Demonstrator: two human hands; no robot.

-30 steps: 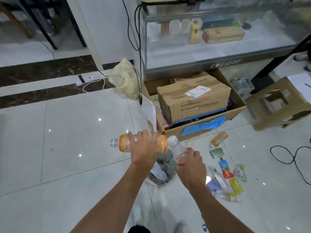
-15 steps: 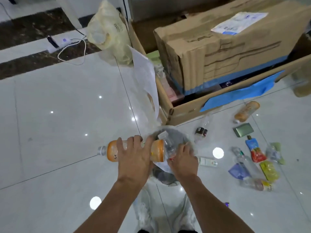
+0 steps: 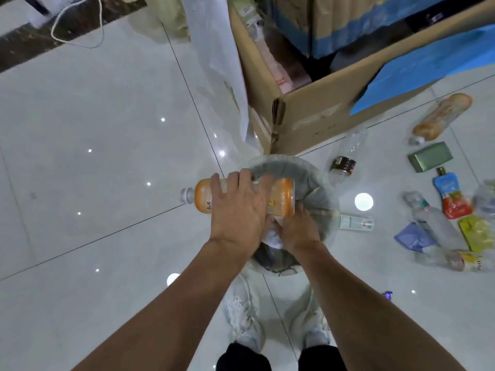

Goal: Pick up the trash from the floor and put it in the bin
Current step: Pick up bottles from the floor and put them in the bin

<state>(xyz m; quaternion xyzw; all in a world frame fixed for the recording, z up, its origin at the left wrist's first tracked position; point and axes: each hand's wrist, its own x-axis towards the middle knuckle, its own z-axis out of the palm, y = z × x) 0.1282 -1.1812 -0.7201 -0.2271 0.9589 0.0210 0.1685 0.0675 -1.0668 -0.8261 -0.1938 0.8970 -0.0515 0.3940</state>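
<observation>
A round bin (image 3: 325,183) lined with a grey bag stands on the floor by the corner of a cardboard box. My left hand (image 3: 237,210) grips an orange-labelled bottle (image 3: 284,196), held sideways over the bin's left rim with its cap pointing left. My right hand (image 3: 297,230) is lower, inside the bin's mouth, closed around a clear plastic bottle (image 3: 270,236) that is mostly hidden. More trash lies to the right: a clear bottle with a dark label (image 3: 344,159), a small white tube (image 3: 355,223), a red and blue pouch (image 3: 451,196), a green box (image 3: 430,156).
A big open cardboard box (image 3: 316,113) with blue tape stands just behind the bin, with a white plastic sheet (image 3: 214,62) hanging at its left. More bottles and wrappers (image 3: 439,236) litter the right. My shoes (image 3: 243,317) are right below the bin. A white cable (image 3: 77,36) lies far left.
My head has dropped closer over the bin. Both hands have moved down with their bottles; the right hand has gone into the bin's mouth.
</observation>
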